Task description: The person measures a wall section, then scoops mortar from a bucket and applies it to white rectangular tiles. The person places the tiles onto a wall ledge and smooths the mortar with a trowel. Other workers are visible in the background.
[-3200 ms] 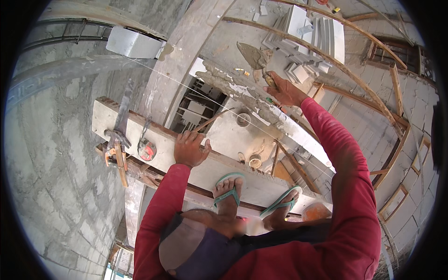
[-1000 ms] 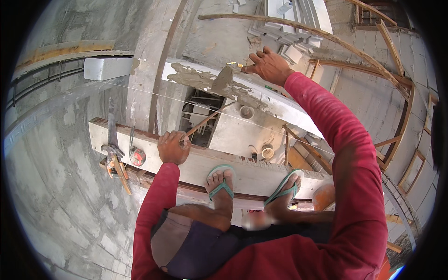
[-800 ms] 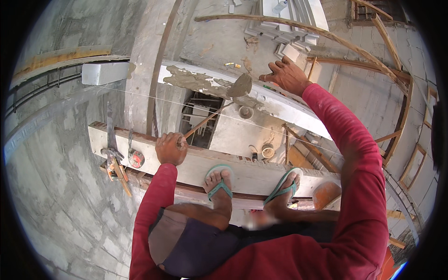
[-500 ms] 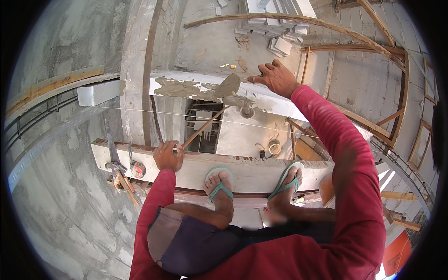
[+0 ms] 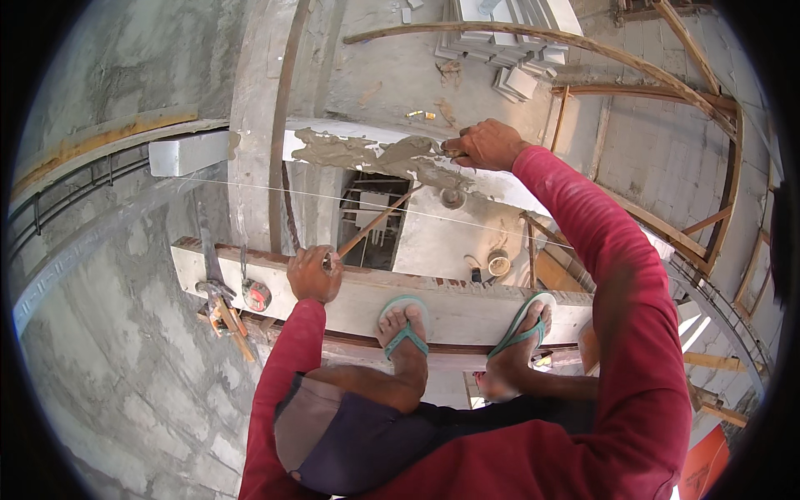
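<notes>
My right hand (image 5: 492,146) is closed round the handle of a trowel (image 5: 451,152), whose blade is coated and hard to tell from the mortar. Grey wet mortar (image 5: 337,150) lies in a rough strip along the top of a white block beam (image 5: 508,185), and the trowel is down against its right end. My left hand (image 5: 315,273) grips the near plank (image 5: 450,302) by its far edge. A thin wooden stick (image 5: 379,223) slants away from beside that hand toward the beam; whether the fingers touch it is unclear.
My sandalled feet (image 5: 406,329) stand on the plank. A hammer (image 5: 218,293) and red tape measure (image 5: 257,295) hang at its left. A taut string (image 5: 400,206) crosses before the beam. Below are a drop and a bucket (image 5: 498,265). A concrete column (image 5: 258,125) rises left.
My right hand has moved slightly down with the trowel, whose mortar-covered blade now lies lower against the beam. The whole view has shifted a little; my left hand keeps its place on the plank.
</notes>
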`<state>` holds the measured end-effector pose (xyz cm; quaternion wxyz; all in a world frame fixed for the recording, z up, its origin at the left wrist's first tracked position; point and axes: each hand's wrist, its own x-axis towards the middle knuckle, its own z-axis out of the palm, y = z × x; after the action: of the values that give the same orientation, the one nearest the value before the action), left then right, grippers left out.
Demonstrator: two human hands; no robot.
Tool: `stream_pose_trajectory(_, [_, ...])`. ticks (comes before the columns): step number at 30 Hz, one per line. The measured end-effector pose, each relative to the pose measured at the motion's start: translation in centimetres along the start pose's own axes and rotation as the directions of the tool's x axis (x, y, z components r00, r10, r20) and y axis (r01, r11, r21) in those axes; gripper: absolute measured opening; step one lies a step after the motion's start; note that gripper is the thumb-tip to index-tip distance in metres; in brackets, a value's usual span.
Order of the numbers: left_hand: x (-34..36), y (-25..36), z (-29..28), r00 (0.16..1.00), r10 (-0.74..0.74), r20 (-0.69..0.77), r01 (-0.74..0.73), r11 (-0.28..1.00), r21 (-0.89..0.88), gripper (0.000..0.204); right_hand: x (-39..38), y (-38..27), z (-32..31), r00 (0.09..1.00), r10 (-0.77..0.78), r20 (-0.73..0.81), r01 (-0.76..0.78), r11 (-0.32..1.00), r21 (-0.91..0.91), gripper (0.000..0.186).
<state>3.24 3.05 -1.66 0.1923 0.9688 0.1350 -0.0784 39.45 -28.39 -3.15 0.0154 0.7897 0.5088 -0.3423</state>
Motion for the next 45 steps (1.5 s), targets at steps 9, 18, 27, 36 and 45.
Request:
stream_pose_trajectory(9, [0.0, -0.1, 0.2, 1.0, -0.005, 0.017, 0.004, 1.0, 0.029, 0.021, -1.4, 1.7, -1.7, 0.991, 0.074, 0.116, -0.101, 0.964, 0.246, 0.047])
stream_pose_trajectory(18, [0.3, 0.2, -0.3, 0.999, -0.005, 0.048, 0.005, 1.0, 0.006, 0.021, 5.4, 1.8, -0.5, 0.965, 0.137, 0.225, -0.26, 0.619, 0.741, 0.066])
stream_pose_trajectory(27, [0.4, 0.3, -0.4, 0.998, 0.005, 0.069, -0.008, 0.999, 0.031, 0.02, 5.5, 5.5, 2.1, 0.779, 0.357, 0.515, -0.585, 0.71, 0.392, 0.069])
stream_pose_trajectory(36, [0.1, 0.1, -0.1, 0.996, -0.014, 0.088, 0.011, 0.999, 0.039, 0.015, -7.5, 2.9, -2.8, 0.869, 0.427, 0.251, -0.481, 0.606, 0.634, 0.062])
stream_pose_trajectory(45, [0.3, -0.3, -0.2, 0.954, -0.004, 0.298, -0.043, 0.987, 0.152, 0.037, -49.3, -6.6, -6.5, 0.453, 0.865, -0.214, -0.796, 0.501, 0.339, 0.043])
